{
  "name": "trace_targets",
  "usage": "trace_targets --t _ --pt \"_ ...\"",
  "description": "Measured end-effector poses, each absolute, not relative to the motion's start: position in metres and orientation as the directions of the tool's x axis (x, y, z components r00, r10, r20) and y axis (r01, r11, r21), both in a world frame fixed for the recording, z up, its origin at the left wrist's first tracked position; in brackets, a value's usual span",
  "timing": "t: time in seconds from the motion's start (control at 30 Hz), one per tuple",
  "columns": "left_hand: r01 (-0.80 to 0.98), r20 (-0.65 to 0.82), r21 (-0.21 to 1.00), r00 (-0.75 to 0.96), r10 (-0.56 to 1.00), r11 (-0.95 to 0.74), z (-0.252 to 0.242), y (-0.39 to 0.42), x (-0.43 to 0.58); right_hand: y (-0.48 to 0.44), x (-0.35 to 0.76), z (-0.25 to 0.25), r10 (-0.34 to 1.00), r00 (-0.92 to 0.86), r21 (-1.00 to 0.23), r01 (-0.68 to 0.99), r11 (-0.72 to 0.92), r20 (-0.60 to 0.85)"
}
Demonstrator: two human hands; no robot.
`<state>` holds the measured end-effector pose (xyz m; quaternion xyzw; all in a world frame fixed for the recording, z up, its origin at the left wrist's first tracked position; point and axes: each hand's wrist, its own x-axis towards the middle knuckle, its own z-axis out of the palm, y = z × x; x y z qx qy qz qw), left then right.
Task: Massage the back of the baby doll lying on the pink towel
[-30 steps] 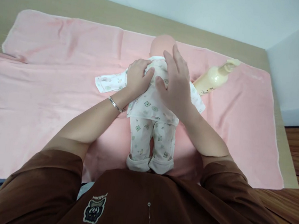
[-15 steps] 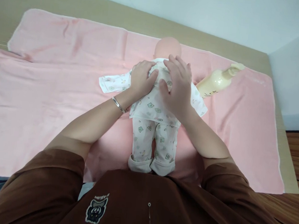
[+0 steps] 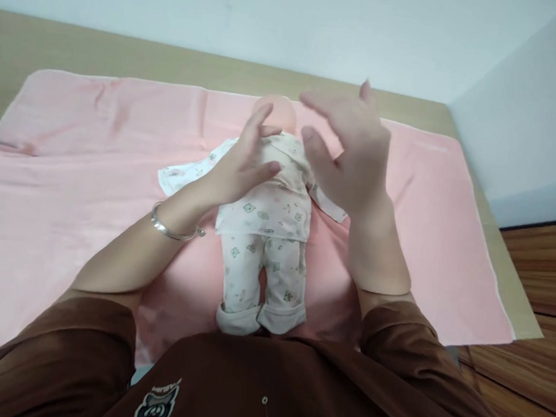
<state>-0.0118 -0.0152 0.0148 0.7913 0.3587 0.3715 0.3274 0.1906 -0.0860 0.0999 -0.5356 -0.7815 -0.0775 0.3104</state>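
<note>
Nearest you, the doll lies face down on the pink towel spread over the bench, its feet toward you. Your left hand rests on its back, fingers spread, gripping nothing. Your right hand is raised just beside the doll's shoulder, fingers open and apparently clear of it. Farthest, the doll's head shows between your hands.

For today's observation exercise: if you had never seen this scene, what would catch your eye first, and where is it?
A doll in printed white clothes lies in the middle of a pink blanket that covers the tabletop. Above its chest hover two open hands: the left hand, with a bracelet at the wrist, low over the doll's top, and the right hand raised higher. A brown shirt fills the bottom edge.
</note>
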Motion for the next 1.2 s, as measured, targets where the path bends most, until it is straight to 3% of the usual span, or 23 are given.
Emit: trace_targets --t 0.1,0.2,0.3,0.4,0.57,0.63,0.83,1.0,1.2 --pt "0.028 0.335 0.909 0.543 0.77 -0.416 0.036 -0.027 -0.002 -0.068 0.226 0.105 0.689 -0.058 -0.3 0.872 0.387 0.722" --pt "0.036 0.22 0.958 0.542 0.811 -0.284 0.046 -0.024 0.023 -0.049 0.249 0.103 0.656 0.065 -0.406 0.83 0.382 0.752" --pt "0.188 0.22 0.914 0.515 0.828 -0.36 0.041 -0.006 0.055 -0.035 0.252 0.101 0.746 0.168 -0.444 0.877 0.186 0.644" --pt "0.211 0.253 0.888 0.518 0.817 -0.408 0.032 0.017 0.082 -0.024 0.249 0.097 0.845 0.235 -0.407 0.913 -0.022 0.48" --pt "0.022 0.106 0.986 0.694 0.712 -0.167 0.042 0.034 0.104 -0.012 0.251 0.082 0.848 0.209 -0.461 0.886 0.047 0.487" --pt "-0.029 0.061 0.998 0.72 0.691 -0.059 0.055 0.028 0.109 -0.01 0.252 0.078 0.885 0.205 -0.437 0.9 -0.002 0.418" --pt "-0.131 -0.11 0.956 0.67 0.734 0.262 0.071 0.001 0.121 -0.009 0.243 0.073 0.923 0.213 -0.186 0.969 -0.159 0.321" --pt "-0.138 -0.128 0.955 0.604 0.787 0.262 0.055 -0.002 0.106 -0.006 0.24 0.071 0.906 0.271 -0.157 0.96 -0.231 0.324" --pt "-0.022 -0.039 0.998 0.538 0.842 0.06 0.07 -0.013 0.045 -0.003 0.233 0.069 0.871 0.344 -0.156 0.938 -0.308 0.351"
